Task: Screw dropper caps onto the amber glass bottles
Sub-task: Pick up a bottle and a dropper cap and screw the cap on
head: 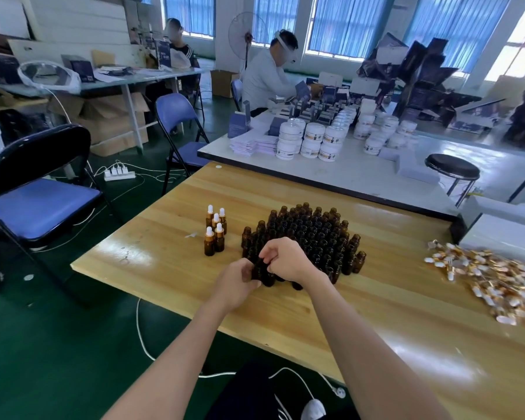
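A dense cluster of open amber glass bottles [309,234] stands on the wooden table [285,313]. At its near edge my left hand [237,283] grips one amber bottle [258,269] around its body. My right hand [285,259] curls over the top of that bottle, fingers pinched at its neck; what it pinches is hidden. Several capped bottles with white dropper bulbs [215,230] stand upright to the left of the cluster. A loose heap of gold-and-white dropper caps [497,283] lies at the table's right.
A white table [361,177] with white jars and boxes adjoins the far edge, where a person sits working. Blue folding chairs [40,204] stand at the left. White boxes [503,234] sit by the cap heap. Cables run over the green floor.
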